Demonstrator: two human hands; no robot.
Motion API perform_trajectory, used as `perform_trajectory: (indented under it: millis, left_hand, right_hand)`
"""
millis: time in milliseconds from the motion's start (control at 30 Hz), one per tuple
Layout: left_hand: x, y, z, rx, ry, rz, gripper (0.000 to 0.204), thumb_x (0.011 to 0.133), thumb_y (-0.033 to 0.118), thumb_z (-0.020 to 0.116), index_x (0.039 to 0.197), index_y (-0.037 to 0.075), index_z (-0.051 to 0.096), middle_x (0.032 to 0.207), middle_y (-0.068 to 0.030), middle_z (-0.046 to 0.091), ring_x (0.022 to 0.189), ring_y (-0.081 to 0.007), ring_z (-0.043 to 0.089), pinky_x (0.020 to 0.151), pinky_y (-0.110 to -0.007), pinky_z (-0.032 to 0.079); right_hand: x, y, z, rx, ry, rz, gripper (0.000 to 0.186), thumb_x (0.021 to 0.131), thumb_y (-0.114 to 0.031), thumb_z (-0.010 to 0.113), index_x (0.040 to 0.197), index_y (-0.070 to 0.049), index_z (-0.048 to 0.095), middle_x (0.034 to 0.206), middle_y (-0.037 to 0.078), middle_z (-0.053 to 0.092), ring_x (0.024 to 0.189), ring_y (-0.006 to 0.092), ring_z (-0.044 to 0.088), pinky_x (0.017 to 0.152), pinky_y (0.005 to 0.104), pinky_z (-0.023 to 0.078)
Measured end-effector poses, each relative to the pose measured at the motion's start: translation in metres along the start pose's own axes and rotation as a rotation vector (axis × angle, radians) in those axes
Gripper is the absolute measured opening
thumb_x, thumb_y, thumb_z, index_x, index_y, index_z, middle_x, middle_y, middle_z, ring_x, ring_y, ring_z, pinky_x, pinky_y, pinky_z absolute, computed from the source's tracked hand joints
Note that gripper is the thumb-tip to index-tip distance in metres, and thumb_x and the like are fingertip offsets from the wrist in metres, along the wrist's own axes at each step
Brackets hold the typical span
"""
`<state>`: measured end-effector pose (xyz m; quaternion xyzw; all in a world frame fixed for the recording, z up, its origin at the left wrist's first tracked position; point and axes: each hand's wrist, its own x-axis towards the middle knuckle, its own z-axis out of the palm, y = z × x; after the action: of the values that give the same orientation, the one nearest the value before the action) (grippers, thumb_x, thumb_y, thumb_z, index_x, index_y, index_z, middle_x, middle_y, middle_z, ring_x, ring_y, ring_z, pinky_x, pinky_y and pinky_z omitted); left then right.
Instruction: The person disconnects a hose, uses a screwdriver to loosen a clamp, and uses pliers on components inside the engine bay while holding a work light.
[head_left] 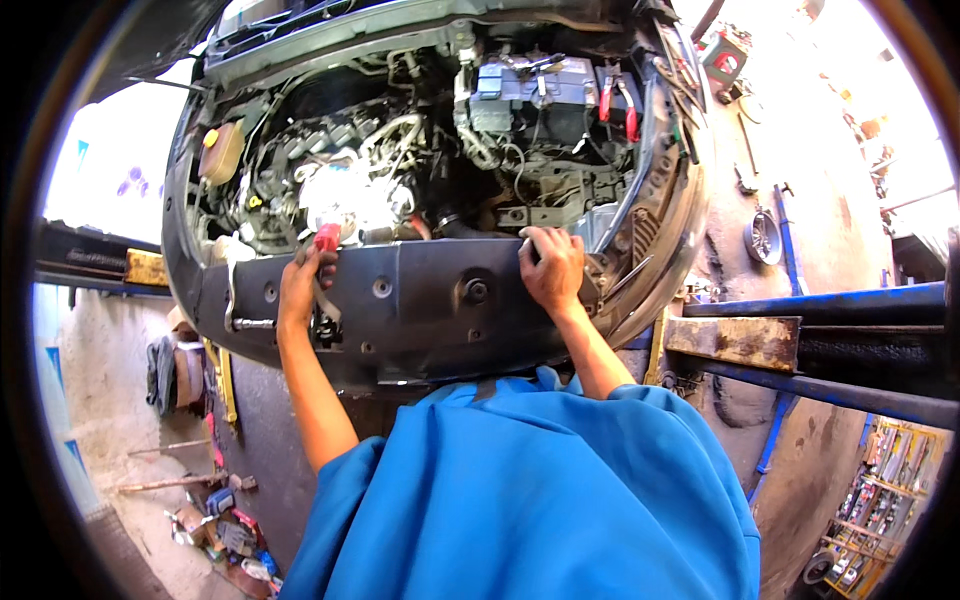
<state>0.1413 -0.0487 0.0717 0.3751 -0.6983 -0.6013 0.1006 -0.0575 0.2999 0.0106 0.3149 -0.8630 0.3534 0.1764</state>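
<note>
A wide black plastic panel [430, 300] spans the front of an open engine bay. At its left part, my left hand [300, 285] is closed round something with a red end [327, 237]; the fingers hide most of it, so its kind is unclear. My right hand [553, 272] curls its fingers over the panel's upper edge toward the right. Left of my left hand, a metal bar with a socket-like end [255, 323] lies against the panel. Beyond the panel, strong light washes out part of the engine [350, 200].
A battery [540, 85] sits at the bay's back right, beside red-handled pliers [618, 100]. A coolant tank [222, 152] stands at left. Blue lift arms [830, 300] reach in from the right. Mixed clutter [225, 530] lies on the floor at lower left.
</note>
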Motion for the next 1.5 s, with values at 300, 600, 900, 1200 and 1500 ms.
perform_trajectory:
  millis: [300, 600, 900, 1200, 1500]
  left_hand:
    - [-0.017, -0.008, -0.021, -0.06, 0.139, 0.063, 0.048, 0.1, 0.045, 0.048, 0.086, 0.004, 0.066, 0.101, -0.0112, 0.069, 0.096, -0.0164, 0.059, 0.083, -0.033, 0.041]
    - [-0.004, -0.022, -0.081, -0.023, 0.444, -0.112, 0.052, 0.099, 0.051, 0.044, 0.093, 0.001, 0.059, 0.075, -0.0092, 0.066, 0.057, -0.016, 0.063, 0.043, -0.028, 0.045]
    - [0.062, -0.071, -0.068, 0.761, 0.679, 0.107, 0.034, 0.083, 0.022, 0.066, 0.104, -0.002, 0.055, 0.104, -0.0271, 0.055, 0.096, -0.0442, 0.059, 0.088, -0.048, 0.048]
    - [0.052, -0.057, -0.043, 1.203, 0.772, -0.055, 0.026, 0.086, 0.025, 0.059, 0.107, 0.012, 0.064, 0.108, -0.0126, 0.061, 0.101, -0.0331, 0.062, 0.079, -0.049, 0.053]
    - [0.049, -0.075, -0.038, 1.104, 0.854, 0.116, 0.026, 0.089, 0.026, 0.062, 0.109, 0.009, 0.061, 0.102, -0.0149, 0.057, 0.097, -0.0354, 0.059, 0.075, -0.049, 0.051]
  right_hand:
    - [0.002, 0.0, -0.001, -0.015, 0.019, -0.001, 0.015, 0.078, -0.011, 0.064, 0.093, -0.009, 0.067, 0.086, 0.007, 0.067, 0.084, 0.026, 0.061, 0.077, 0.0384, 0.042]
    - [0.005, -0.012, 0.001, -0.032, -0.037, -0.018, 0.015, 0.082, -0.013, 0.061, 0.094, -0.01, 0.069, 0.088, 0.007, 0.068, 0.087, 0.0257, 0.063, 0.078, 0.0383, 0.042]
    - [0.0, -0.014, 0.006, -0.059, -0.041, -0.025, 0.016, 0.084, -0.012, 0.059, 0.097, -0.009, 0.068, 0.092, 0.008, 0.068, 0.089, 0.0271, 0.063, 0.079, 0.0384, 0.042]
    - [0.004, -0.009, 0.003, -0.084, -0.045, -0.003, 0.013, 0.081, -0.014, 0.062, 0.092, -0.014, 0.068, 0.087, 0.006, 0.068, 0.087, 0.0256, 0.063, 0.078, 0.0403, 0.042]
    - [0.005, -0.005, -0.005, 0.002, 0.013, 0.009, 0.014, 0.077, -0.012, 0.065, 0.091, -0.01, 0.067, 0.086, 0.006, 0.066, 0.084, 0.0249, 0.061, 0.075, 0.0379, 0.042]
